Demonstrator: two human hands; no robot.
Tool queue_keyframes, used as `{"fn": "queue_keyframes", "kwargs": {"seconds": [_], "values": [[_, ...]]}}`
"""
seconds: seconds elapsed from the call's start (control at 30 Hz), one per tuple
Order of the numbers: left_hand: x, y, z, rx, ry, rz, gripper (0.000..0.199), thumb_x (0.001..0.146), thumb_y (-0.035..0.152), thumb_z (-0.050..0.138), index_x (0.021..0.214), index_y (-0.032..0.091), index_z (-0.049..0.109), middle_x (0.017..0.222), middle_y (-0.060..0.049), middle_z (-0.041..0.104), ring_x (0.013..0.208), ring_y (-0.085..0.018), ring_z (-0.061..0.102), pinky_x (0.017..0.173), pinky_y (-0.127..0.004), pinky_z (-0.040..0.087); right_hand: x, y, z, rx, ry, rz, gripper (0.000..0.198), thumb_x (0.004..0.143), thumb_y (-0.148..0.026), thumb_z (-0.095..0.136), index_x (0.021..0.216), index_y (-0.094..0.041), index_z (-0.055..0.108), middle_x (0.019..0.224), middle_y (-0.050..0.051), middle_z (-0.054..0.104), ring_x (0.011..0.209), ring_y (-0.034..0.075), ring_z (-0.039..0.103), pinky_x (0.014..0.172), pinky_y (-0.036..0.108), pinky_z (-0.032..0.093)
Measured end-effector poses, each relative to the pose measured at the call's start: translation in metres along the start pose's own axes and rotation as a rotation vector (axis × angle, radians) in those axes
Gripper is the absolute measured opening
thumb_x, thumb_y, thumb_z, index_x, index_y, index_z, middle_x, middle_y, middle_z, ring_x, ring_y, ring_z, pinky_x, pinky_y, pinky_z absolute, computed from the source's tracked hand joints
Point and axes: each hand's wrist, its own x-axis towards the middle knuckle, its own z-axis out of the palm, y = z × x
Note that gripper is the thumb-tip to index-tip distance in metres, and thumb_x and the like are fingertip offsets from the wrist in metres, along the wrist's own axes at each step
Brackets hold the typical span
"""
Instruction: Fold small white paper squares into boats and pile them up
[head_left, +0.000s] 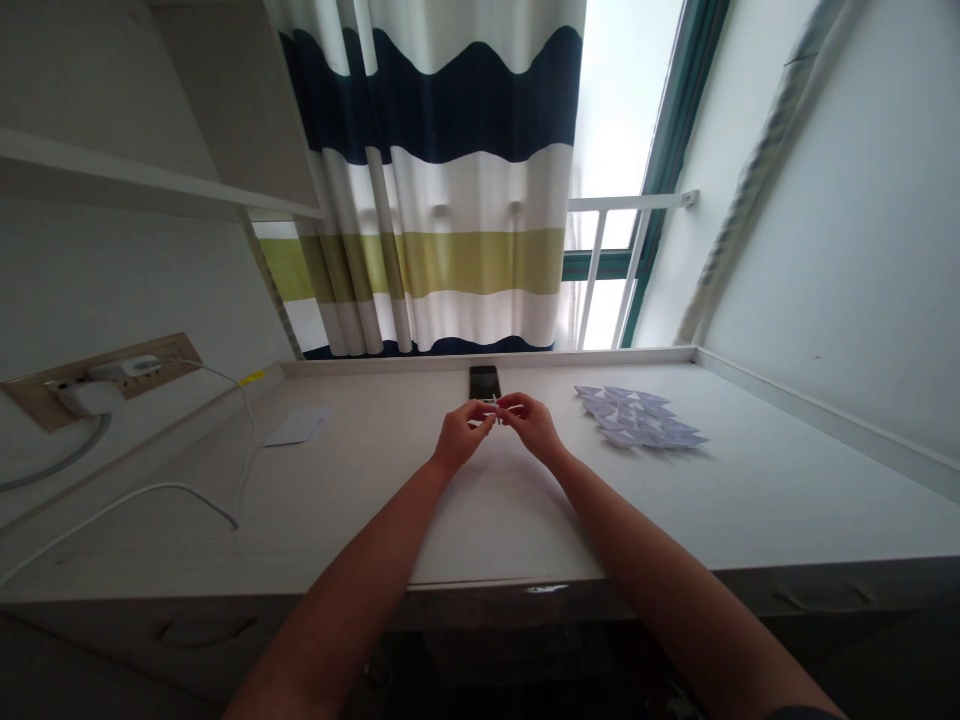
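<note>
My left hand (460, 432) and my right hand (531, 424) meet over the middle of the desk. Between their fingertips they pinch a small folded piece of white paper (496, 409), mostly covered by the fingers. Just behind the hands lies a dark phone (484, 381), flat on the desk. To the right of my right hand, several folded paper pieces (637, 418) with pointed ends are laid out in rows. On the left side rests a thin stack of flat white paper (297, 426).
A white desk (517, 520) has a raised rim along its back and right side. White cables (247, 440) run from a wall socket panel (105, 380) across the desk's left part. A striped curtain (480, 200) hangs behind, beside a window.
</note>
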Motion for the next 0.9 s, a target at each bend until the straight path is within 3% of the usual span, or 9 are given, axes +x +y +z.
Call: {"fn": "queue_keyframes", "kwargs": {"seconds": [0.17, 0.53, 0.9], "values": [[0.0001, 0.0021, 0.0009, -0.150, -0.034, -0.085, 0.027, 0.067, 0.034, 0.062, 0.084, 0.013, 0.058, 0.083, -0.007, 0.063, 0.073, -0.017, 0.062, 0.060, -0.030, 0.053, -0.0006, -0.0028, -0.0007, 0.048, -0.009, 0.026, 0.024, 0.063, -0.035, 0.065, 0.077, -0.016, 0.060, 0.075, 0.004, 0.064, 0.066, 0.016, 0.063, 0.063, 0.032, 0.052], [0.0016, 0.0020, 0.0007, -0.185, -0.022, -0.095, 0.033, 0.063, 0.031, 0.066, 0.088, 0.015, 0.052, 0.091, -0.006, 0.059, 0.072, -0.015, 0.061, 0.060, -0.031, 0.053, -0.0004, -0.0015, -0.0012, 0.161, -0.059, 0.090, 0.027, 0.060, -0.031, 0.067, 0.081, -0.016, 0.063, 0.077, 0.003, 0.065, 0.071, 0.017, 0.063, 0.068, 0.033, 0.052], [0.0020, 0.0042, 0.0072, -0.266, 0.030, -0.205, 0.032, 0.058, 0.029, 0.069, 0.081, 0.014, 0.054, 0.085, -0.005, 0.059, 0.068, -0.014, 0.060, 0.061, -0.032, 0.053, -0.0028, 0.0027, 0.0027, -0.128, 0.030, -0.046, 0.016, 0.067, -0.029, 0.059, 0.078, -0.017, 0.061, 0.075, 0.004, 0.065, 0.065, 0.015, 0.063, 0.058, 0.027, 0.051]]}}
